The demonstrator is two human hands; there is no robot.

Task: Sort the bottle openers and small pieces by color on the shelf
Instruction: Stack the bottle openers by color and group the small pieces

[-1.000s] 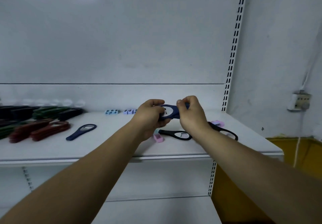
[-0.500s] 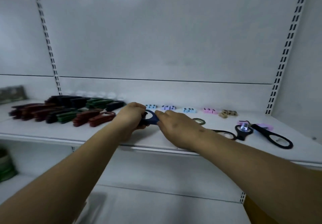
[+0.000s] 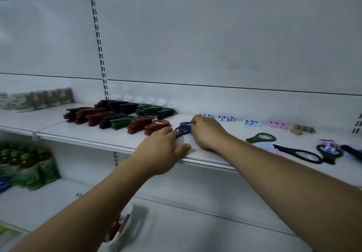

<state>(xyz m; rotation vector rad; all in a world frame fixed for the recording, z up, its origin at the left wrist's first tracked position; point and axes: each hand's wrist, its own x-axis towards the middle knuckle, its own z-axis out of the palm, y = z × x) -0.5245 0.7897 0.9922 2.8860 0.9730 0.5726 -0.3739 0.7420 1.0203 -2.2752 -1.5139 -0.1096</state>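
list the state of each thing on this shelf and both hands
blue openers: lying overlapped on the shelf
right hand: fingers curled at the blue openers' ring end
left hand: flat, fingertips touching the blue openers
red openers: stacked in piles
green opener: lying loose, alone
black openers: loose, unsorted

The shelf (image 3: pixel 117 137) in front of you looks like smooth painted metal, slightly glossy; the blue bottle openers (image 3: pixel 183 128) look like matt plastic.
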